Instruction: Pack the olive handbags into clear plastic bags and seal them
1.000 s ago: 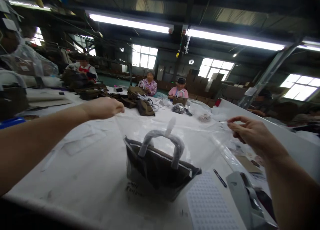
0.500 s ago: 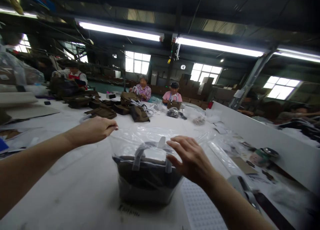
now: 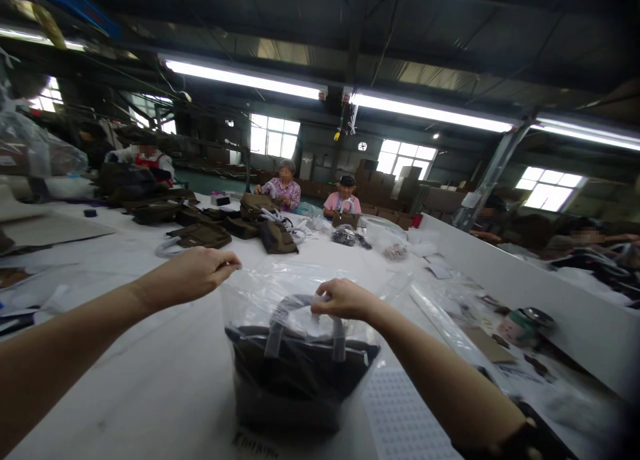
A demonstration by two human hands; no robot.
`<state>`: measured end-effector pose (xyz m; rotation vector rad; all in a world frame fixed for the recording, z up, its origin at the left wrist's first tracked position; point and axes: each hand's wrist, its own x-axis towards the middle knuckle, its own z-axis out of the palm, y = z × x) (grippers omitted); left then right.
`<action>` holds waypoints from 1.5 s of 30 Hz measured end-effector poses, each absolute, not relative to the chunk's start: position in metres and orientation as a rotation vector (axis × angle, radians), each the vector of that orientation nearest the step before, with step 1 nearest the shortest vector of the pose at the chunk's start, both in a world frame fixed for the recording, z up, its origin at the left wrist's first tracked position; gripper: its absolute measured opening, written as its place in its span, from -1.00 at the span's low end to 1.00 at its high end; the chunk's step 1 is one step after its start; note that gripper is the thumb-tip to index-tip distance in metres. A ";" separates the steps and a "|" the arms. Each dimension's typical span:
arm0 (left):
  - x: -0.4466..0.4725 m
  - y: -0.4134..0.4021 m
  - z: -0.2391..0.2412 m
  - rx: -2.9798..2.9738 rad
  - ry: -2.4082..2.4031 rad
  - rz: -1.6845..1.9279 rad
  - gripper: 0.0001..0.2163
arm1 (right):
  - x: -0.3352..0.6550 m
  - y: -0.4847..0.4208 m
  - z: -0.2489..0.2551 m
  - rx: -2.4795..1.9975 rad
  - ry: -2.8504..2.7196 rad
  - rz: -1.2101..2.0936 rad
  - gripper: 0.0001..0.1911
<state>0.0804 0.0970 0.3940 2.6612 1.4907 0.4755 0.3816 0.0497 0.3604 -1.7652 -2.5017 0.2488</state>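
Observation:
A dark brown handbag (image 3: 295,373) stands upright on the table inside a clear plastic bag (image 3: 240,297). Its two-ended handle (image 3: 287,307) is wrapped in pale material and arches up under the plastic. My left hand (image 3: 200,273) pinches the upper left edge of the plastic bag, with thumb and forefinger together. Over the right side of the handle's arch, my right hand (image 3: 345,299) is closed, its fingers curled together. What lies between those fingertips is hidden, whether handle, tag or plastic. Beside the handbag's lower right lies a printed sheet (image 3: 400,413) of small labels.
Several brown bags (image 3: 200,233) lie piled at the far left of the white table (image 3: 165,373). Two people (image 3: 283,187) sit across it. A white partition (image 3: 500,260) runs along the right, with a green-and-pink jar (image 3: 523,327) and loose plastic before it.
My right hand has moved left from beside the handle to over its arch, and its spread fingers have closed. My left hand keeps its pinch on the plastic. The view has shifted slightly.

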 end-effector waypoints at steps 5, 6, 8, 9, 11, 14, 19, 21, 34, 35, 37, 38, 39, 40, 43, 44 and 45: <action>0.079 0.087 0.399 2.671 1.477 0.431 -0.69 | 0.365 0.049 0.338 -1.708 -2.555 -0.520 -0.86; 0.079 0.085 0.400 2.679 1.466 0.423 -0.69 | 0.363 0.047 0.333 -1.687 -2.540 -0.635 -0.88; 0.079 0.083 0.403 2.679 1.437 0.414 -0.70 | 0.359 0.044 0.326 -1.668 -2.524 -0.733 -0.83; 0.079 0.084 0.405 2.653 1.430 0.404 -0.70 | 0.358 0.044 0.325 -1.670 -2.514 -0.729 -0.83; 0.077 0.089 0.409 2.524 1.455 0.358 -0.67 | 0.363 0.043 0.331 -1.658 -2.509 -0.639 -0.88; 0.075 0.101 0.415 2.264 1.479 0.314 -0.66 | 0.393 0.039 0.356 -1.634 -2.545 -0.411 -0.56; 0.063 0.116 0.429 2.139 1.472 0.265 -0.71 | 0.504 0.016 0.420 -2.164 -2.348 -0.107 -0.76; 0.047 0.120 0.430 2.133 1.468 0.328 -0.68 | 0.549 -0.001 0.431 -2.135 -2.005 0.128 -0.78; 0.055 0.136 0.265 1.460 0.713 1.038 -0.05 | 0.505 -0.009 0.256 -1.002 -0.893 0.824 -0.41; 0.067 0.141 0.265 1.423 0.699 1.068 -0.14 | 0.505 -0.002 0.259 -0.981 -0.847 0.805 -0.56; 0.086 0.153 0.268 1.339 0.689 1.108 -0.41 | 0.508 0.012 0.265 -0.938 -0.783 0.801 -0.75; 0.093 0.160 0.270 1.287 0.686 1.125 -0.54 | 0.511 0.019 0.268 -0.920 -0.761 0.817 -0.77; 0.099 0.166 0.272 1.237 0.683 1.142 -0.65 | 0.513 0.027 0.272 -0.914 -0.741 0.841 -0.77; 0.104 0.174 0.275 1.197 0.682 1.159 -0.72 | 0.515 0.037 0.277 -0.923 -0.716 0.866 -0.77; 0.115 0.197 0.295 1.154 0.693 1.222 -0.82 | 0.516 0.071 0.306 -0.958 -0.622 0.900 -0.78; 0.115 0.203 0.306 1.142 0.694 1.249 -0.83 | 0.516 0.080 0.319 -0.954 -0.600 0.900 -0.78; 0.114 0.208 0.317 1.132 0.694 1.273 -0.83 | 0.518 0.087 0.331 -0.943 -0.588 0.899 -0.79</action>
